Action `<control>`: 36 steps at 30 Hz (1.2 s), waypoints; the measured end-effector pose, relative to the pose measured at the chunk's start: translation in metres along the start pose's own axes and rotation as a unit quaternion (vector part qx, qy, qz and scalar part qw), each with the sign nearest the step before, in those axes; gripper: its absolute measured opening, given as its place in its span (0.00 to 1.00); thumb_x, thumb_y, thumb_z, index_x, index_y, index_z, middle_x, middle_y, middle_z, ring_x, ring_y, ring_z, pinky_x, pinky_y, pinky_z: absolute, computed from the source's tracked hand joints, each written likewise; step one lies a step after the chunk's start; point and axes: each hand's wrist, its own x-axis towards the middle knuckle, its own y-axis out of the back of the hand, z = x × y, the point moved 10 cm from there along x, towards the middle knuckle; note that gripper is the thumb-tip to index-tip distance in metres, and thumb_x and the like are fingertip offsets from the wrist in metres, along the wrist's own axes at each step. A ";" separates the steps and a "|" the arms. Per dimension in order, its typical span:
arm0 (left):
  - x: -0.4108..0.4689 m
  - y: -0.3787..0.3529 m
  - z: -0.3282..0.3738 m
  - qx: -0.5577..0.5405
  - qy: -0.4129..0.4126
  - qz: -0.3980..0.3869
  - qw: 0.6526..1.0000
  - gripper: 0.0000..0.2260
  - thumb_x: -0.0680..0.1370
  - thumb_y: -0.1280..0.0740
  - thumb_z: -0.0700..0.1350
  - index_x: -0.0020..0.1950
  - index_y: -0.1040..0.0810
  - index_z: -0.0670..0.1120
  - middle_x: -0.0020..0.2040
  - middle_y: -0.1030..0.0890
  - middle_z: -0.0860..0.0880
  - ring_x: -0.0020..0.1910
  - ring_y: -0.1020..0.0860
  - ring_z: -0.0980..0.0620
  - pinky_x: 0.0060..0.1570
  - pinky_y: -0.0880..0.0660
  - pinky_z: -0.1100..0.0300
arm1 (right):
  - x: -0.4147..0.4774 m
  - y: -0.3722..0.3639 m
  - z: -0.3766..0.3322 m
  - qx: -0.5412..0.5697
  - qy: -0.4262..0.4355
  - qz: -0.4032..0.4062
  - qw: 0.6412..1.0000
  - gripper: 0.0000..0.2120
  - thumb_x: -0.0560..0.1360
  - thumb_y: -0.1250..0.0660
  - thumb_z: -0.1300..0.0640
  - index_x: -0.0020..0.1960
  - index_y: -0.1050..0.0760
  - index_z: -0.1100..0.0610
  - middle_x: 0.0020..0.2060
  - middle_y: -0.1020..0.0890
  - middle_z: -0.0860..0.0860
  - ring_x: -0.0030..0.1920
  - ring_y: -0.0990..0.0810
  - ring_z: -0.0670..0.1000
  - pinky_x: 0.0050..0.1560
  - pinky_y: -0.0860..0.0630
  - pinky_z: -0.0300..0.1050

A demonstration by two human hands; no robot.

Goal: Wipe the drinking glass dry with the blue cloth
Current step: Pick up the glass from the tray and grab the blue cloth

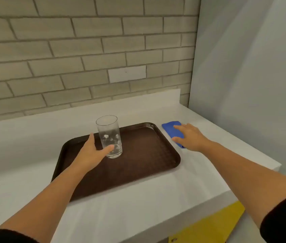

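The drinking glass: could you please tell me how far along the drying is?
Only the reach looks done. The drinking glass stands upright on the brown tray, the left hand open around its base. The right hand rests on the blue cloth. Lifting and wiping remain.

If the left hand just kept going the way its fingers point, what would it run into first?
The glass. The left hand is open around its base on the tray, thumb in front and fingers behind, so it looks like it would meet the glass almost at once, though depth is hard to judge.
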 end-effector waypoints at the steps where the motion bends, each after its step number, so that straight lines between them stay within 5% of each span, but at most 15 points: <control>1: 0.007 0.000 -0.001 -0.009 -0.002 0.012 1.000 0.43 0.73 0.33 0.54 0.77 0.56 0.45 0.78 0.47 0.46 0.76 0.44 0.46 0.72 0.43 0.52 | 0.007 -0.004 0.003 -0.005 -0.008 -0.001 1.000 0.28 0.77 0.44 0.46 0.73 0.47 0.53 0.75 0.44 0.55 0.75 0.49 0.56 0.74 0.50 0.54; 8: 0.057 -0.018 -0.037 -0.068 0.016 0.042 0.997 0.45 0.68 0.27 0.53 0.77 0.50 0.48 0.76 0.38 0.48 0.74 0.39 0.47 0.71 0.40 0.50 | 0.062 -0.029 0.024 -0.009 -0.040 -0.032 0.999 0.28 0.77 0.45 0.47 0.73 0.48 0.55 0.75 0.45 0.56 0.75 0.50 0.56 0.74 0.50 0.53; 13: 0.067 -0.033 -0.033 -0.105 -0.004 0.033 0.994 0.36 0.67 0.25 0.46 0.71 0.39 0.53 0.59 0.29 0.57 0.58 0.30 0.56 0.57 0.35 0.60 | 0.093 -0.047 0.036 -0.013 -0.038 -0.061 0.997 0.30 0.77 0.44 0.47 0.74 0.49 0.56 0.75 0.46 0.56 0.76 0.51 0.57 0.75 0.49 0.53; 20: 0.083 -0.040 -0.054 -0.136 0.043 0.065 0.988 0.40 0.64 0.23 0.46 0.72 0.39 0.51 0.59 0.27 0.53 0.59 0.26 0.52 0.61 0.31 0.57 | 0.116 -0.077 0.055 -0.067 -0.057 -0.122 0.989 0.31 0.77 0.45 0.45 0.74 0.52 0.53 0.76 0.50 0.56 0.75 0.54 0.60 0.74 0.49 0.56; 26: 0.083 -0.039 -0.056 -0.155 0.061 0.104 0.980 0.30 0.64 0.23 0.44 0.64 0.29 0.45 0.54 0.23 0.52 0.51 0.24 0.53 0.42 0.31 0.69 | 0.126 -0.074 0.062 -0.107 -0.052 -0.067 0.991 0.25 0.77 0.45 0.45 0.72 0.43 0.49 0.74 0.42 0.57 0.71 0.40 0.60 0.68 0.38 0.55; 36: 0.071 -0.038 -0.051 -0.186 0.057 0.152 0.969 0.29 0.65 0.23 0.44 0.63 0.28 0.45 0.54 0.21 0.50 0.51 0.22 0.53 0.48 0.28 0.64 | 0.133 -0.055 0.054 -0.039 -0.032 0.040 0.998 0.15 0.73 0.47 0.71 0.57 0.30 0.64 0.53 0.25 0.63 0.51 0.28 0.61 0.51 0.30 0.51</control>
